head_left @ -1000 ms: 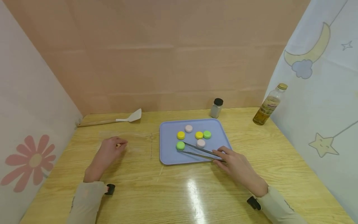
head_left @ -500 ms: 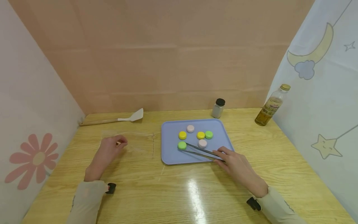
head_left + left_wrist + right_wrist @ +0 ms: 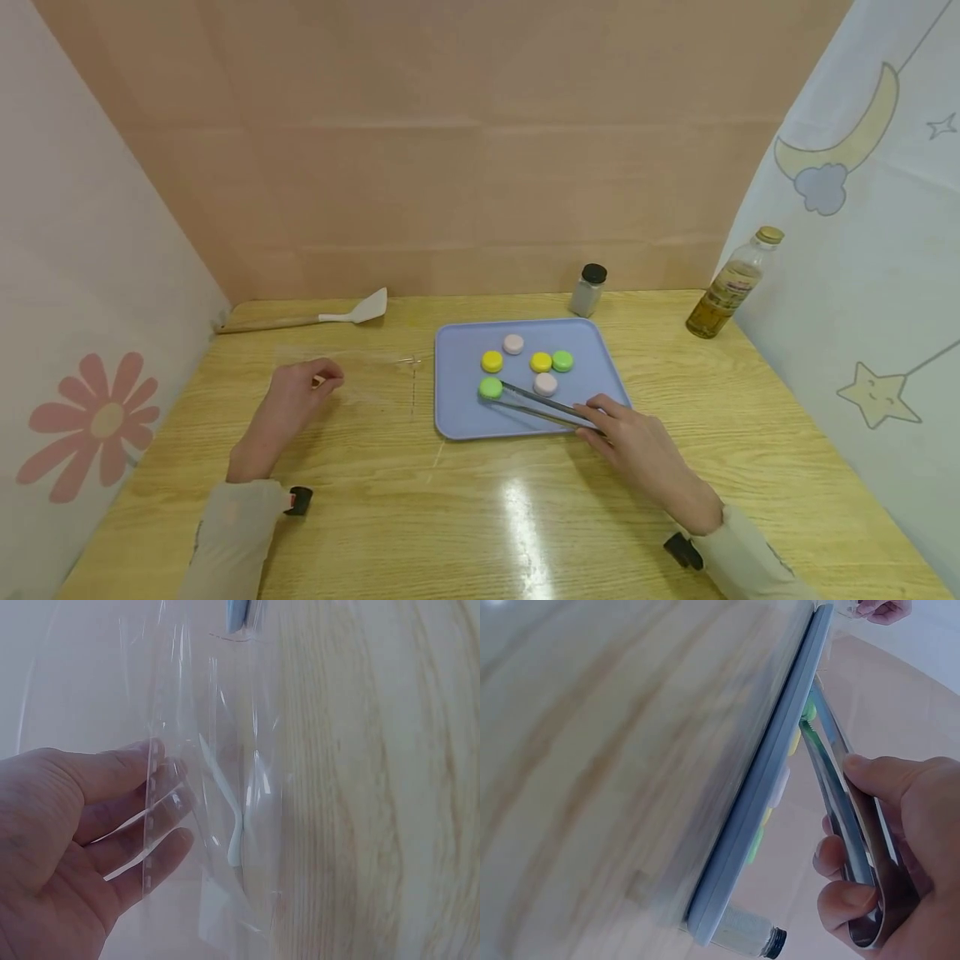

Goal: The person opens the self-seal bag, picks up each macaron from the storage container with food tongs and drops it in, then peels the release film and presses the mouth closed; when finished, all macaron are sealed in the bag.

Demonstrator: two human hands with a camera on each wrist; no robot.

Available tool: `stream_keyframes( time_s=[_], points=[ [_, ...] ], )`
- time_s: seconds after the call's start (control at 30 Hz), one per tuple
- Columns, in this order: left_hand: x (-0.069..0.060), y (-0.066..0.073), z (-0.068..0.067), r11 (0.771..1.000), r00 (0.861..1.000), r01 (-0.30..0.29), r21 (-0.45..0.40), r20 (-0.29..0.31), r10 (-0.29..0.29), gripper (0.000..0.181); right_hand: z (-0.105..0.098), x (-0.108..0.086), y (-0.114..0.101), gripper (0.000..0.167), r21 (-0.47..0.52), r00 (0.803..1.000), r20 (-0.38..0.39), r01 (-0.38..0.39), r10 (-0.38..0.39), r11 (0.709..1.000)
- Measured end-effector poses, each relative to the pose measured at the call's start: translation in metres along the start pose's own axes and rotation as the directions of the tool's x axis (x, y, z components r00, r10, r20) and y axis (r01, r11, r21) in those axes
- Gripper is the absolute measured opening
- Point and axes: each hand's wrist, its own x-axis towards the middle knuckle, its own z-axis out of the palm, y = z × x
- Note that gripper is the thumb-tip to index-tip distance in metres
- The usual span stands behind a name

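With thumb and fingers, my left hand point(image 3: 296, 396) pinches the edge of a clear plastic bag point(image 3: 225, 787), which lies left of the tray. My right hand point(image 3: 645, 454) grips metal tongs point(image 3: 840, 795); their tips are at either side of a green macaron point(image 3: 491, 388) in the blue tray point(image 3: 457, 421). Also in the tray are two yellow macarons point(image 3: 492, 361), two pale pink ones point(image 3: 545, 384) and a second green one point(image 3: 562, 361). In the right wrist view the tong arms stand a little apart, with the green macaron point(image 3: 808, 710) near their tips.
A white spatula point(image 3: 369, 307) with a wooden handle lies at the back left. Behind the tray stands a small jar point(image 3: 587, 296) with a black lid. An oil bottle point(image 3: 722, 293) stands at the back right. Cloth walls border the table.
The camera view has shifted slightly, moving the scene a little rightward. Around the green macaron the tong tips look slightly closer together; both hands stay nearly in place.
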Motion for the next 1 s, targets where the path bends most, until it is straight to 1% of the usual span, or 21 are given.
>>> stream_keyframes(
  time_s=[0.13,0.27,0.4,0.43,0.53,0.57,0.67,0.7,0.77,0.83,1.0],
  points=[
    [0.0,0.0,0.0,1.0,1.0,-0.009,0.002,0.002,0.009,0.005,-0.001,0.0,-0.001,0.03,0.005,0.999,-0.023,0.025,-0.025,1.0],
    [0.0,0.0,-0.001,1.0,1.0,0.01,-0.008,0.017,-0.01,0.006,-0.001,0.001,-0.002,0.032,0.01,0.999,-0.039,0.037,-0.037,0.999],
    [0.0,0.001,-0.002,0.999,0.999,0.029,-0.026,0.03,-0.028,0.007,0.0,0.004,-0.003,0.025,0.022,0.996,-0.069,0.056,-0.055,0.998],
    [0.0,0.001,-0.002,0.999,0.999,0.029,-0.029,0.031,-0.028,0.008,0.0,0.006,-0.004,0.028,0.027,0.995,-0.08,0.066,-0.063,0.997],
    [0.0,0.0,-0.002,0.999,0.999,0.026,-0.022,0.024,-0.025,0.007,0.003,0.012,-0.007,0.046,0.035,0.99,-0.105,0.098,-0.094,0.995],
    [0.0,0.0,-0.002,1.0,1.0,0.023,-0.018,0.02,-0.022,0.007,0.004,0.015,-0.008,0.045,0.041,0.989,-0.107,0.105,-0.1,0.994],
    [-0.001,0.0,-0.003,1.0,1.0,0.005,0.001,0.01,-0.005,0.005,0.008,0.024,-0.013,0.029,0.061,0.99,-0.093,0.112,-0.106,0.992],
    [-0.001,0.001,-0.003,1.0,1.0,0.001,0.007,0.008,-0.001,0.005,0.009,0.027,-0.014,0.028,0.064,0.991,-0.083,0.11,-0.105,0.992],
    [-0.001,0.001,-0.003,1.0,1.0,-0.005,0.015,0.005,0.005,0.004,0.012,0.033,-0.017,0.035,0.064,0.992,-0.063,0.109,-0.105,0.992],
    [-0.001,0.001,-0.002,1.0,1.0,-0.005,0.019,0.006,0.005,0.004,0.015,0.039,-0.021,0.038,0.06,0.993,-0.05,0.111,-0.109,0.992],
    [0.0,0.0,-0.002,1.0,1.0,0.005,0.012,0.015,-0.005,0.005,0.025,0.054,-0.029,0.033,0.054,0.992,-0.02,0.128,-0.127,0.99]
  ],
)
